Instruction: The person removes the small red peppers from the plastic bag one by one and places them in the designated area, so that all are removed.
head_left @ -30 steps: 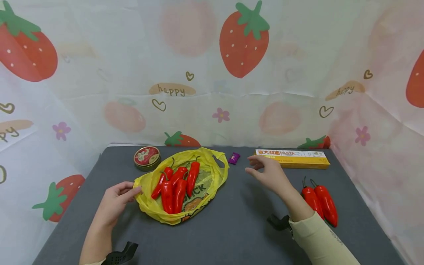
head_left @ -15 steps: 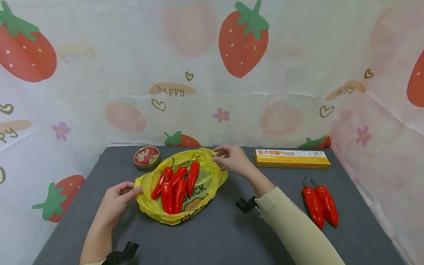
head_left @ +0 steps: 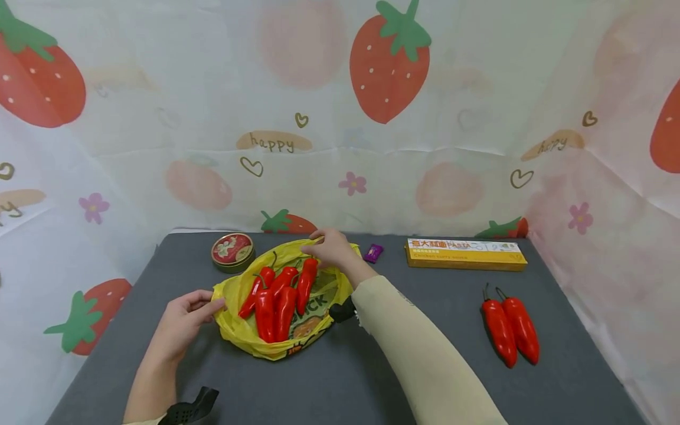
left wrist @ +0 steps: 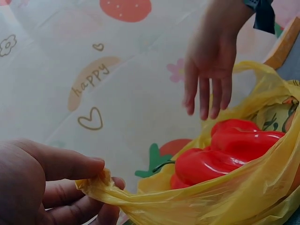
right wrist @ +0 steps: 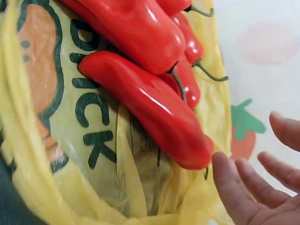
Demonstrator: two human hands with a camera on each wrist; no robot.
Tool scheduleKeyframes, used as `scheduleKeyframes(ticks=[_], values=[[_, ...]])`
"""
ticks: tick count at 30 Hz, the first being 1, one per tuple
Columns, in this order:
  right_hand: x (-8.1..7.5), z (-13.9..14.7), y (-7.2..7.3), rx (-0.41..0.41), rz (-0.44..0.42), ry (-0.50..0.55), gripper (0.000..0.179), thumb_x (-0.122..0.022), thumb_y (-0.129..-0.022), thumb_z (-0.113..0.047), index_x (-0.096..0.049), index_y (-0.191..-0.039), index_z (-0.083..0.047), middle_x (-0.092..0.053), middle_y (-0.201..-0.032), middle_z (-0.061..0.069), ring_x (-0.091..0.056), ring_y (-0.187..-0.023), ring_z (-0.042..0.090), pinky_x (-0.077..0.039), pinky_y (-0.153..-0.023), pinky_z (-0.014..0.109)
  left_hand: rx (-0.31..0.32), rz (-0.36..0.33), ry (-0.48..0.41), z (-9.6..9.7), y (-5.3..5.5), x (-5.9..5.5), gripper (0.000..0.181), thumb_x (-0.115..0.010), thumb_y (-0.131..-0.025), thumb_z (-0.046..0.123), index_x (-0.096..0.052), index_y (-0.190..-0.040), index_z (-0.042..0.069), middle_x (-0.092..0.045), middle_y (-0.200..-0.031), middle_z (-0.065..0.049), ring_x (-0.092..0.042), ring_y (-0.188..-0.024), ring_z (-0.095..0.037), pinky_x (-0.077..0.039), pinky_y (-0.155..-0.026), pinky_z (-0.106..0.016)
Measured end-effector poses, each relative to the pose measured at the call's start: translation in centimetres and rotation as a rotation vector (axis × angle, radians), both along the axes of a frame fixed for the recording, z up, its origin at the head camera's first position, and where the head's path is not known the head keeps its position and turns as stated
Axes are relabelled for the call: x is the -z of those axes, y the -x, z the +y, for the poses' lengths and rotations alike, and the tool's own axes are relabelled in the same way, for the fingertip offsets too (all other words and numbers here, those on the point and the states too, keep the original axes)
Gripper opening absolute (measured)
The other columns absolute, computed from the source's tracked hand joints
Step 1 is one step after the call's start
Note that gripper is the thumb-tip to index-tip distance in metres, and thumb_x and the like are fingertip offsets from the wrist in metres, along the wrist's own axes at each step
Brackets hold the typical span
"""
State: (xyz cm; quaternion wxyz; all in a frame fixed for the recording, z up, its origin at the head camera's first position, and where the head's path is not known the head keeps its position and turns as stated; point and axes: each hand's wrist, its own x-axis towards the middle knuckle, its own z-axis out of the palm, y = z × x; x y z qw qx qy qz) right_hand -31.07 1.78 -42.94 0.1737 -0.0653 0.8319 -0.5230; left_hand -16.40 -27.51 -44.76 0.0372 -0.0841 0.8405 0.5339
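Note:
A yellow plastic bag [head_left: 231, 330] lies spread out with its mouth up and holds several red chili peppers [head_left: 285, 310]. My left hand [head_left: 183, 323] pinches the bag's left rim between thumb and fingers; the left wrist view shows the bunched plastic [left wrist: 101, 185] in that grip. Over the bag's far right side, my right hand [head_left: 334, 251] hangs with fairly straight fingers pointing down. In the right wrist view its fingertips [right wrist: 225, 164] are close beside the nearest red pepper [right wrist: 150, 108]; whether they touch it I cannot tell.
Behind the bag stands a round red tin [head_left: 232, 251]. A small purple wrapped candy [head_left: 373, 254] lies right of the bag. Farther right are a yellow pasta box [head_left: 466, 255] and two more red peppers [head_left: 510, 330]. A strawberry-print cloth [head_left: 372, 171] hangs behind the table.
My right hand has moved left, from near the pasta box across the candy to above the bag's far rim. The left hand keeps its pinch on the rim.

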Motion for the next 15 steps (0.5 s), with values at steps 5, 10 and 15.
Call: scheduleKeyframes(ticks=[5, 10, 15], values=[[0.4, -1.9, 0.5, 0.054, -0.01, -0.167, 0.05, -0.073, -0.094, -0.031, -0.057, -0.133, -0.003, -0.055, -0.135, 0.017, -0.069, -0.081, 0.032, -0.06, -0.079, 0.043, 0.0, -0.005, 0.01, -0.1, 0.0, 0.0, 0.044, -0.066, -0.098, 0.036, -0.064, -0.118, -0.004, -0.069, -0.091, 0.005, -0.059, -0.084, -0.012, -0.054, -0.079, -0.027], [1.0, -2.4, 0.3, 0.117, -0.036, -0.264, 0.031, -0.077, -0.09, -0.028, -0.056, -0.088, -0.006, -0.055, -0.081, 0.006, -0.053, -0.06, 0.018, -0.054, -0.059, 0.031, 0.003, -0.007, 0.003, -0.1, 0.1, 0.0, 0.046, -0.066, -0.098, 0.037, -0.064, -0.119, -0.004, -0.07, -0.091, 0.006, -0.06, -0.084, -0.01, -0.054, -0.08, -0.027], [1.8, -2.1, -0.1, 0.108, -0.002, -0.334, 0.028, -0.081, -0.084, -0.024, -0.06, -0.079, -0.007, -0.052, -0.073, 0.002, -0.053, -0.064, 0.019, -0.049, -0.058, 0.029, -0.003, -0.019, 0.004, 0.0, 0.1, 0.0, 0.046, -0.066, -0.098, 0.037, -0.064, -0.12, -0.004, -0.07, -0.091, 0.006, -0.06, -0.084, -0.01, -0.054, -0.08, -0.026]])
